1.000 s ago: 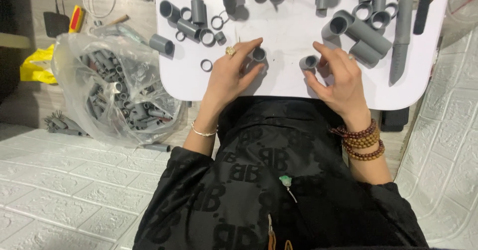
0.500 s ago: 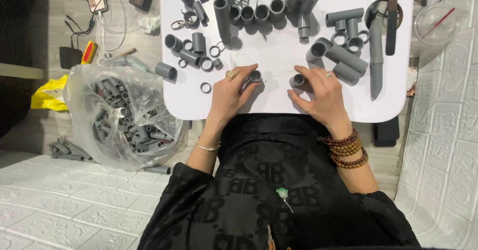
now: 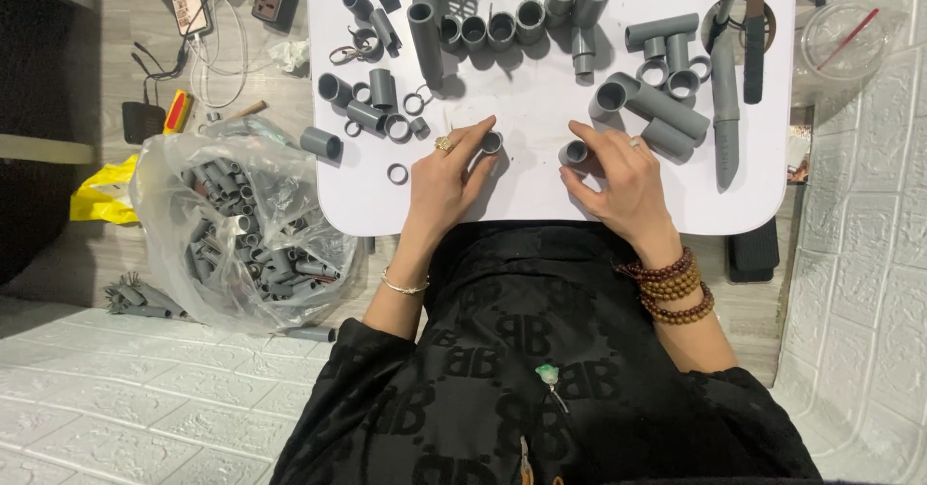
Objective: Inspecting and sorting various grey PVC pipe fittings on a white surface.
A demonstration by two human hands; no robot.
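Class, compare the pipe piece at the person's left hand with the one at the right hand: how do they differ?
The left hand touches the left pipe piece with its fingertips only; the right hand pinches the right pipe piece between thumb and fingers. The left piece looks slightly smaller. Both are short grey tube sections resting on the white table.

Grey pipe fittings (image 3: 666, 109) are spread across a white worktop (image 3: 541, 195). A monogram-patterned black garment (image 3: 541, 350), brown bead bracelets (image 3: 676, 292) and, at nine o'clock, a yellow bag (image 3: 101, 195) are seen.
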